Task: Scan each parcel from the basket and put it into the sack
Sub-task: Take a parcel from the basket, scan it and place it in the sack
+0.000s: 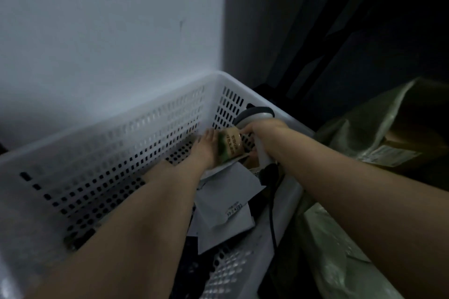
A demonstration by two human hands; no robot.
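A white perforated basket (121, 128) fills the left and middle of the view. Deep in its far right corner my left hand (205, 150) grips a small tan and green parcel (229, 147). My right hand (264, 132) holds a white handheld scanner (255, 115) right beside that parcel, with its dark cable (272, 213) trailing down over the basket rim. White and grey mailer bags (228, 204) lie lower in the basket. The greenish woven sack (359, 133) stands to the right, with a brown labelled box (398, 150) inside it.
A pale wall rises behind the basket. Dark shelving and shadow fill the upper right. More of the sack's greenish fabric (335, 245) lies at the lower right under my right forearm.
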